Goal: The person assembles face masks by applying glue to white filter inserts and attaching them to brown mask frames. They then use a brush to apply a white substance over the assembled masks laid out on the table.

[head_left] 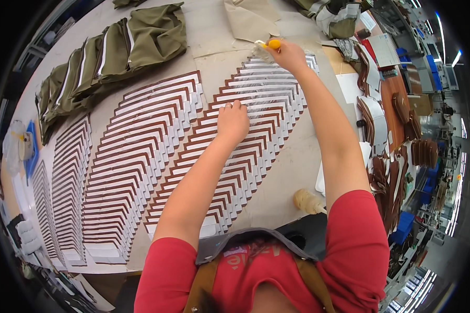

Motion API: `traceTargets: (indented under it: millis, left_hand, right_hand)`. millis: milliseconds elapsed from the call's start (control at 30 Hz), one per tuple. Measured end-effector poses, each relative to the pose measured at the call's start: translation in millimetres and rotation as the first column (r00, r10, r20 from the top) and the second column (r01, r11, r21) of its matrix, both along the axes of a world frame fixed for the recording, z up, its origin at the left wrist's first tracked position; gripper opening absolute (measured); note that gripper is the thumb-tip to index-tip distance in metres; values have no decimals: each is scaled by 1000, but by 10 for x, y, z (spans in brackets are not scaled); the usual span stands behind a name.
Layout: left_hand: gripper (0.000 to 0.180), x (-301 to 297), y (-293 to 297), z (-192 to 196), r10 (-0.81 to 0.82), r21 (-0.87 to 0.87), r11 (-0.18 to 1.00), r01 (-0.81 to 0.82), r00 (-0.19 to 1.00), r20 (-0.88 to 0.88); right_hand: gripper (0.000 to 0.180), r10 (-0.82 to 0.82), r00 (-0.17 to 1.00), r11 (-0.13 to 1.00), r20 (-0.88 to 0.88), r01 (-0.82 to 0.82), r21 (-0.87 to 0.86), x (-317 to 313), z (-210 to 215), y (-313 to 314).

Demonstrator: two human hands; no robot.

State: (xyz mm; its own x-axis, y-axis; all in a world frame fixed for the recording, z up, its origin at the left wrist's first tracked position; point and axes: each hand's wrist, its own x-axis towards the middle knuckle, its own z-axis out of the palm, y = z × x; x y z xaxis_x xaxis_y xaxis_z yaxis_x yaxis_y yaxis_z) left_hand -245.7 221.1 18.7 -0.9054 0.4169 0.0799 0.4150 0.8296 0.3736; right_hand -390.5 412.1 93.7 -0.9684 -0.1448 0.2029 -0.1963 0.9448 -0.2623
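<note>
The right grip (291, 56) is closed around the yellow-handled brush (273, 44); brown-white pieces (258, 125) lie under the curled left grip (233, 122), its hold unclear

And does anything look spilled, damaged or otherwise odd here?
Nothing clearly spilled or damaged stands out. The only irregular patch is the streaky grey smearing across the brown-and-white chevron strips in the rightmost band, between the left hand and the yellow-handled brush in the right hand; it may simply be brush marks.
</note>
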Motion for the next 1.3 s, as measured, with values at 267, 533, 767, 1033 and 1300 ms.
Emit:
traceTargets:
  millis: [267, 533, 767, 1033, 1300]
  left_hand:
    - [25, 60, -57, -62, 25, 84, 996, -28, 999, 34]
    - [22, 108, 12, -96, 56, 75, 996, -53, 997, -43]
    - [32, 75, -10, 28, 151, 291, 941, -175, 983, 103]
    - [33, 795, -532, 108, 106, 71, 991, -115, 988, 112]
    - [28, 827, -513, 80, 70, 26, 997, -71, 997, 33]
  right_hand:
    - [19, 292, 950, 924, 110, -250, -288, 590, 154, -539]
    - [17, 338, 941, 930, -6, -332, 159, 388, 120, -428]
    - [13, 296, 952, 947, -80, -282, 151, 508, 114, -346]
    - [15, 515, 826, 813, 230, -384, -438, 1226, 298, -1101]
    - [16, 261, 965, 963, -3, -260, 68, 740, 128, -845]
